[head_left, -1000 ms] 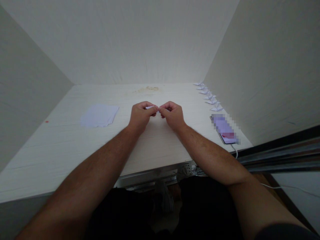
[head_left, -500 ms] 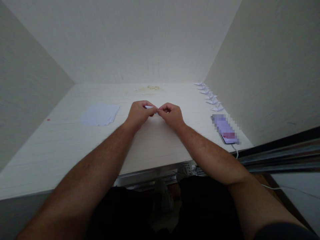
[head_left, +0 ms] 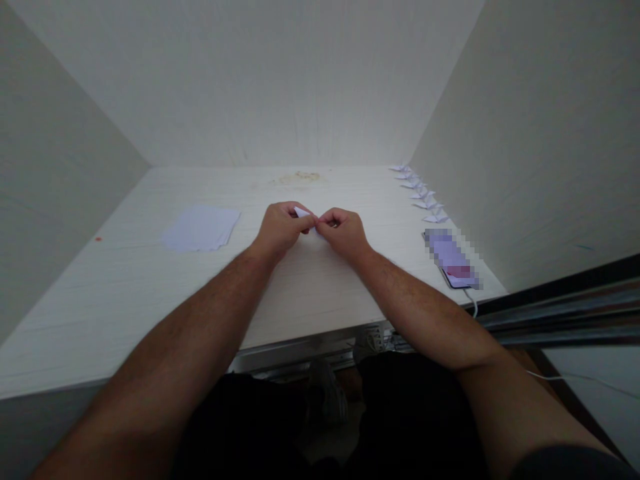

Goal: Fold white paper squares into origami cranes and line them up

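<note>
A small folded piece of white paper [head_left: 301, 213] is pinched between my hands over the middle of the white table. My left hand [head_left: 284, 225] grips it with thumb and fingers, and a pointed white corner shows above the thumb. The fingertips of my right hand [head_left: 343, 230] are pressed together on the paper's right end, touching or nearly touching the left fingertips. Most of the paper is hidden by my fingers.
A stack of white paper sheets [head_left: 203, 228] lies on the table [head_left: 135, 300] to the left. Several folded white paper figures [head_left: 424, 195] line the right wall. Nearer me on that side is a phone [head_left: 450, 259] with a white cable [head_left: 473, 303]. Walls enclose three sides.
The folded paper has tilted in my left hand, so more of its pointed corner shows above the thumb. Both hands stay in nearly the same place.
</note>
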Demonstrator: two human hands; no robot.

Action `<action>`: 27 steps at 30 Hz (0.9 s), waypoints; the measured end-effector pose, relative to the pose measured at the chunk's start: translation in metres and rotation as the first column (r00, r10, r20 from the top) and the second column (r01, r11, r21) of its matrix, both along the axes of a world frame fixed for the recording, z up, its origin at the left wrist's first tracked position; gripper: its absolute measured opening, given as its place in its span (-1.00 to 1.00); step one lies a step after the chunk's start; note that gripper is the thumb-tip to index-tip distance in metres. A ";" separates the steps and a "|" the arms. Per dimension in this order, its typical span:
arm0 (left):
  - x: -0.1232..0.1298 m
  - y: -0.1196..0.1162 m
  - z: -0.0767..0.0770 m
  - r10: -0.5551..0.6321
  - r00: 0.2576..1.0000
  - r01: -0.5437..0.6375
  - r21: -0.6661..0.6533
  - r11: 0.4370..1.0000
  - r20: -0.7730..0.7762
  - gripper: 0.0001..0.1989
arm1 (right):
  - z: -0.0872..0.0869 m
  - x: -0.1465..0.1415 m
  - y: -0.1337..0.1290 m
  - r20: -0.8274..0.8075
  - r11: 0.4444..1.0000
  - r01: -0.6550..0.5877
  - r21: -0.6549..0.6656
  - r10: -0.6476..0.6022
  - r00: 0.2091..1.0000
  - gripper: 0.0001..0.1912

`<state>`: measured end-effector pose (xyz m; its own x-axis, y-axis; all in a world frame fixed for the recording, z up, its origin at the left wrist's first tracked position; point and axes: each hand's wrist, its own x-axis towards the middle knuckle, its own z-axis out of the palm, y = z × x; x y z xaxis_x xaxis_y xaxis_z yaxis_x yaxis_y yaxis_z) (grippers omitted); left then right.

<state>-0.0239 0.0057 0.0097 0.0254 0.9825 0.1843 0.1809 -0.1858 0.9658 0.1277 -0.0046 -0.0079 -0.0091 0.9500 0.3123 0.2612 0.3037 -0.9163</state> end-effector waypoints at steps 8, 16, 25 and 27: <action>-0.007 0.007 -0.005 -0.110 0.990 0.119 -0.096 0.988 0.091 -0.86 | 0.000 0.001 -0.001 0.024 1.000 -0.005 0.011 0.005 1.000 -0.80; 0.003 -0.001 -0.001 -0.001 1.000 0.001 -0.018 1.000 -0.006 -0.94 | -0.004 0.002 0.002 0.013 1.000 -0.010 0.019 0.010 1.000 -0.81; 0.010 -0.002 -0.002 0.071 0.996 -0.069 0.048 0.996 -0.045 -0.94 | -0.004 0.004 0.005 -0.010 1.000 0.016 0.013 -0.016 1.000 -0.73; 0.009 -0.001 -0.003 0.072 0.996 -0.070 0.047 0.996 -0.048 -0.94 | -0.006 0.004 0.006 -0.018 1.000 0.014 -0.003 -0.014 1.000 -0.71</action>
<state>-0.0150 0.0050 0.0063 -0.0338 0.9728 0.2292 0.2426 -0.2145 0.9461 0.1317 0.0018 -0.0139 0.0095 0.9508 0.3095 0.2492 0.2975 -0.9216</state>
